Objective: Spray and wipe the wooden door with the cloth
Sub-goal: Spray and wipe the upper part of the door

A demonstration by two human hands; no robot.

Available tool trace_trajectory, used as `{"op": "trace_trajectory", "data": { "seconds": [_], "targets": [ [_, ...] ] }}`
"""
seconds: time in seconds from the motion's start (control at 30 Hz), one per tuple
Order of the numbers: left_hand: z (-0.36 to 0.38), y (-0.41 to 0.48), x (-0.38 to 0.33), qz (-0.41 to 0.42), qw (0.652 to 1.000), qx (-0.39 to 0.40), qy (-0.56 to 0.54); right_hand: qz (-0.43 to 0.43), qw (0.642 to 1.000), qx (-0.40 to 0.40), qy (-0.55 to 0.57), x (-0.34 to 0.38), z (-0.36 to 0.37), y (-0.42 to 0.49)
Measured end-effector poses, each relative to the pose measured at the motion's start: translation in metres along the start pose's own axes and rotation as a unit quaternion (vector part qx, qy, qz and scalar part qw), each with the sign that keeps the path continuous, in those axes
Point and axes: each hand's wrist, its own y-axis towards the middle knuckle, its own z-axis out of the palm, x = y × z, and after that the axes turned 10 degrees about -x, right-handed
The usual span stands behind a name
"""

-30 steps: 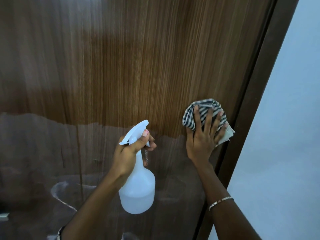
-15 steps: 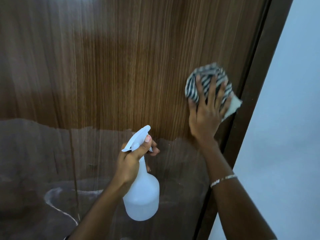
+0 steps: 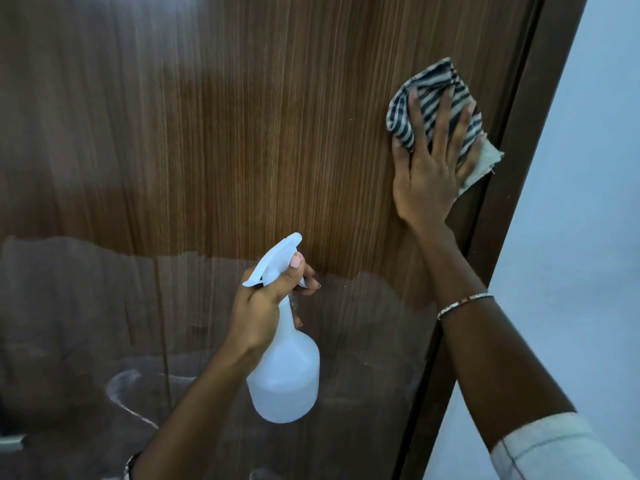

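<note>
The cloth (image 3: pixel 431 81), upper right of frame, was pressed flat on the wooden door (image 3: pixel 242 133) near its edge by the right hand (image 3: pixel 429 174), fingers spread. Judged soft, light, prone to bunching: flat palm best. The left hand (image 3: pixel 263 306) curled its fingers round the spray bottle (image 3: pixel 287 375) neck.

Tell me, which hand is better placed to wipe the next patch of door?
The right hand: its fingers lie spread on the striped cloth, pressed flat on the wooden door. The left hand grips the spray bottle.
</note>
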Motion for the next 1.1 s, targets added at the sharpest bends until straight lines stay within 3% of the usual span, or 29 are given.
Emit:
{"op": "trace_trajectory", "data": {
  "seconds": [0.13,0.3,0.4,0.53,0.63,0.73,0.77,0.87,0.97,1.03,1.1],
  "targets": [
    [-0.004,-0.004,0.005,-0.009,1.0,-0.01,0.007,0.008,1.0,0.004,0.003,-0.005,-0.009,-0.078],
    [-0.014,-0.009,0.012,-0.033,0.999,-0.01,0.038,0.003,0.997,0.075,0.013,-0.023,-0.026,-0.215],
    [-0.018,-0.011,0.012,-0.033,0.998,-0.013,0.051,0.011,0.998,0.063,0.028,-0.024,-0.02,-0.173],
    [-0.021,-0.016,0.013,-0.028,0.998,-0.016,0.057,0.126,0.989,-0.008,0.07,-0.03,-0.011,-0.101],
    [-0.029,-0.021,0.019,-0.03,0.997,-0.034,0.07,0.174,0.981,-0.046,0.078,-0.009,-0.013,-0.109],
    [-0.042,-0.023,0.023,-0.028,0.996,-0.043,0.066,0.244,0.966,-0.025,0.087,0.038,-0.015,-0.143],
    [-0.045,-0.023,0.022,-0.025,0.997,-0.036,0.067,0.226,0.971,0.0,0.076,0.056,-0.015,-0.157],
    [-0.052,-0.02,0.02,-0.003,0.997,-0.027,0.076,0.068,0.993,0.076,0.062,0.091,-0.015,-0.191],
    [-0.057,-0.017,0.018,-0.01,0.996,-0.039,0.076,-0.03,0.994,0.077,0.076,0.07,-0.015,-0.191],
    [-0.058,-0.017,0.017,-0.02,0.996,-0.031,0.076,-0.015,0.995,0.068,0.067,0.035,-0.015,-0.18],
    [-0.06,-0.017,0.017,-0.031,0.996,-0.035,0.07,0.087,0.994,0.049,0.033,-0.001,-0.016,-0.169]
  ]
}}
